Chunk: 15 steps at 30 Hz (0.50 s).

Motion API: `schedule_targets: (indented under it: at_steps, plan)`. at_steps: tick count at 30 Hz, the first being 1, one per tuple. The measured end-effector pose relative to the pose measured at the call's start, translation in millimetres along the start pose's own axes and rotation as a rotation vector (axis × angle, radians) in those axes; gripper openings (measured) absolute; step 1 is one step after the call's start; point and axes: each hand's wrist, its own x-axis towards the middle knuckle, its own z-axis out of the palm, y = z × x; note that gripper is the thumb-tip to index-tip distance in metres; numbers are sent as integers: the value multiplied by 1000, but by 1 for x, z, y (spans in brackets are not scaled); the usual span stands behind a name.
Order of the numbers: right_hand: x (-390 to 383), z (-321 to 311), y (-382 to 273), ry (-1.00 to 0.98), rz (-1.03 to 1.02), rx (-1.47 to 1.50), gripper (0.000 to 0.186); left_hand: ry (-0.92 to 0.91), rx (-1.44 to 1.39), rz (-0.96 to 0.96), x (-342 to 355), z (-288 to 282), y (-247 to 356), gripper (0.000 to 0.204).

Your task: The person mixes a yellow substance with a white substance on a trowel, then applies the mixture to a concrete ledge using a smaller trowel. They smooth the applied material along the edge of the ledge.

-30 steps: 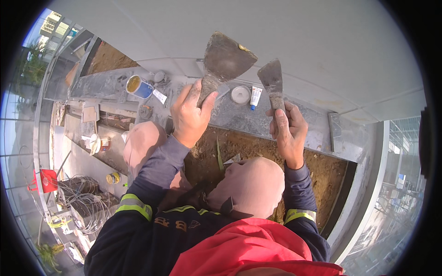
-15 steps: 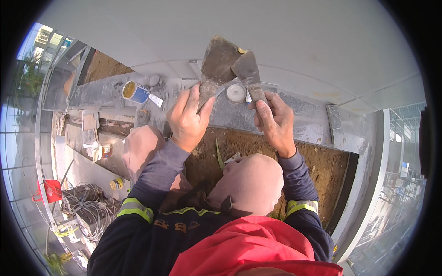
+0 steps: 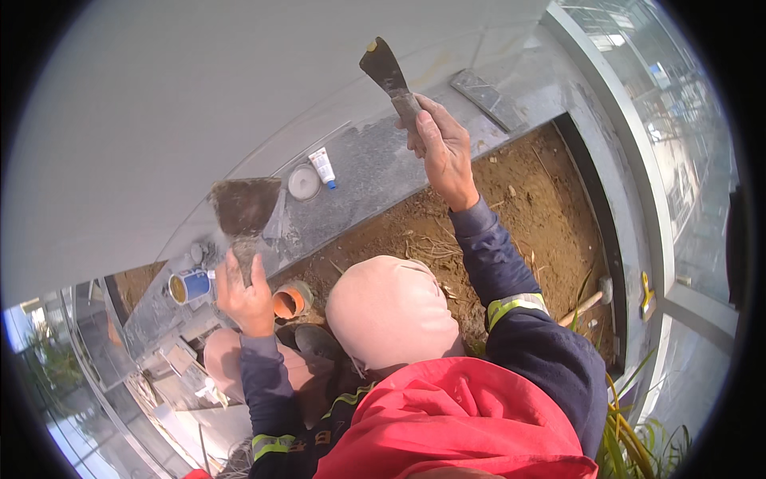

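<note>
My left hand is closed round the handle of a wide putty knife, its dusty blade pointing up in front of the pale wall. Higher and to the right, my right hand grips a narrower putty knife. A small yellowish lump clings to the tip of this narrower blade. The two blades are well apart. Between the hands, a round dish of pale grey paste sits on the stone ledge, with a white tube with a blue cap beside it.
A blue and white can lies near my left hand, next to an orange-lined pot. Below the ledge is a soil bed. A grey slab rests at the far right, a wooden-handled mallet at the near right. Smooth wall rises ahead.
The blades were overlapping and are now separated. My right hand has lifted up and away; my left hand has dropped to the lower left. The view has turned, showing more of the right side.
</note>
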Motion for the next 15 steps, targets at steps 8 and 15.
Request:
schedule_targets:
  at_steps: [8, 15]
  plan:
    - [-79, -258, 206, 858, 167, -269, 47, -161, 166, 61, -11, 9, -7, 35]
    - [-40, -323, 269, 1062, 297, -180, 47, -376, 193, 48, -33, 25, -51, 37]
